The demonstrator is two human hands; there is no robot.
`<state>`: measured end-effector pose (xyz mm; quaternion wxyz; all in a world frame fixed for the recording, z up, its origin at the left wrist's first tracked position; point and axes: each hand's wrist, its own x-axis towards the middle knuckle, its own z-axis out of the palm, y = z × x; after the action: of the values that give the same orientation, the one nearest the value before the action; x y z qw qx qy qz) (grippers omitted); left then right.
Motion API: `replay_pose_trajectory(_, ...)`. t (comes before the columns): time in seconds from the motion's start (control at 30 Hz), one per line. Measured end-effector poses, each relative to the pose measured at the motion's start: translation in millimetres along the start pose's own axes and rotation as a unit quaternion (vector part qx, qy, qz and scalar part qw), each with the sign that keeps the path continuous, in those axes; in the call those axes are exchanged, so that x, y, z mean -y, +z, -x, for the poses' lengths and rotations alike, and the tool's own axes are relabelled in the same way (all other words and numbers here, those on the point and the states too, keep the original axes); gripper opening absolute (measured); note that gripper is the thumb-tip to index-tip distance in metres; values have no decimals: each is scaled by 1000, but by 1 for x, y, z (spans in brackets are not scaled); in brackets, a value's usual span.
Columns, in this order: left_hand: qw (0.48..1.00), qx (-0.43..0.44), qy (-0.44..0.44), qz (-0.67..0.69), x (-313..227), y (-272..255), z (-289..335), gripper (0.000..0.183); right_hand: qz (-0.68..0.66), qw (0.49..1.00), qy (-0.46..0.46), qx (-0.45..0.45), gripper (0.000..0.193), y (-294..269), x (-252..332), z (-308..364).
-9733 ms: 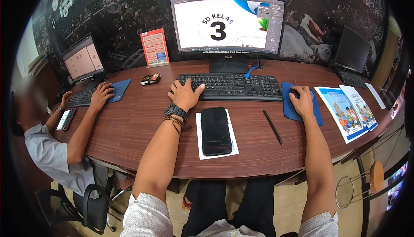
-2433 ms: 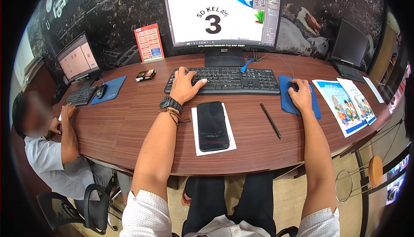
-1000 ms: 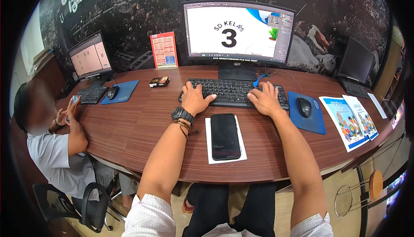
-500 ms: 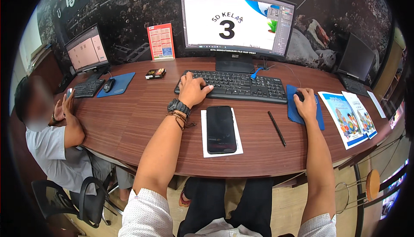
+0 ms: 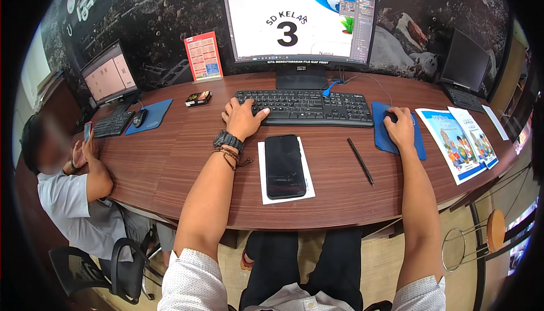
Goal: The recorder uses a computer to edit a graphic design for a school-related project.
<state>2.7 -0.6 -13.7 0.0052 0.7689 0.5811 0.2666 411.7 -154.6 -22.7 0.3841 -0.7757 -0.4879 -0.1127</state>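
My left hand rests at the lower left corner of the black keyboard, fingers spread over the end keys and thumb out to the right. To the right of the keyboard, my right hand is wrapped over a black computer mouse, mostly hidden beneath it, on a blue mouse pad. A wide monitor behind the keyboard displays a design page with a large black numeral under arched lettering. Between my forearms lie a black smartphone on white paper and a black pen.
Printed covers lie at the desk's right, near a dark monitor. A red-framed stand card and small box are at the left. Beyond them a seated person holds a phone near another workstation. A stool stands right.
My left hand has slid left and slightly nearer along the keyboard's corner. My right hand stays on the mouse. The whole view has shifted slightly, and the page on the monitor shows more at its bottom.
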Motion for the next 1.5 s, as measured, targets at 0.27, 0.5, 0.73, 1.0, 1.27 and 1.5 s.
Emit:
replay_pose_trajectory(0.27,1000,3,-2,-4,1,1,-1,68,-10,1000,-21,-11,35,2,-3,-1)
replay_pose_trajectory(0.5,1000,7,-4,-5,0,0,-1,68,-6,1000,-19,-10,35,1,-2,0)
replay_pose_trajectory(0.73,1000,12,-5,-7,0,0,-1,68,-8,1000,-21,-11,35,2,-2,-1)
replay_pose_trajectory(1.0,1000,13,-3,-4,-3,-2,-1,70,-8,1000,-18,-9,35,-1,1,0)
replay_pose_trajectory(1.27,998,49,-24,-26,-28,0,-2,75,-3,1000,-10,4,37,-1,1,1)
replay_pose_trajectory(1.5,999,32,-14,-33,-20,2,-6,75,-10,1000,-13,10,35,3,-4,-3)
